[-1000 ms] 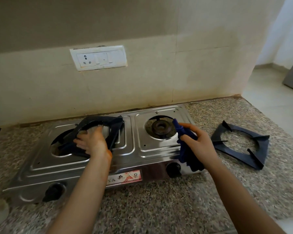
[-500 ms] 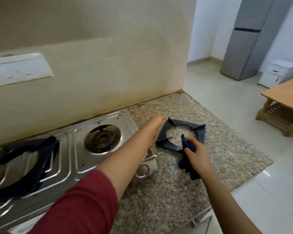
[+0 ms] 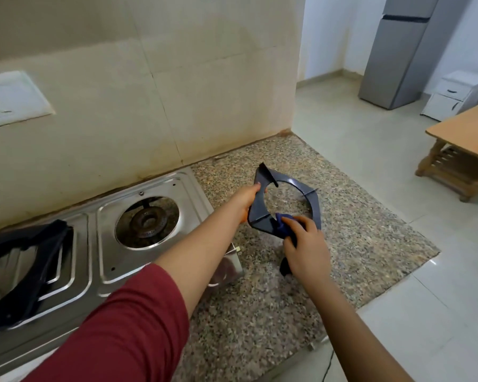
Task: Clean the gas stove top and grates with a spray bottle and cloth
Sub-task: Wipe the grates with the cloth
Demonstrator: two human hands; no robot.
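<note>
Holding the loose grate [image 3: 287, 205] up off the granite counter [image 3: 370, 244], the left hand [image 3: 246, 199] has its fingers closed around the grate's left edge. The grate is tilted, with its far corner up high, and it hangs over the counter just to the right of the gas stove [image 3: 94, 244]. The right hand [image 3: 307, 244] is closed around a bunched-up blue cloth [image 3: 283, 226]. The top of the cloth touches the near bar of the grate, and a bit of cloth hangs down below the hand.

The step in hand looks like wiping this grate. The right burner [image 3: 146, 221] sits bare, so this grate likely goes there. The other grate [image 3: 25, 268] rests on the left side of the stove, at a slant and not sitting flat. No spray bottle can be seen.

Next, the right hand should rub the cloth along each bar and each little prong, while the left hand holds tight and turns the grate so every side gets wiped. The prongs are pointy, so the cloth could snag. After that, the grate needs to go back over the bare burner, sitting flat.
</note>
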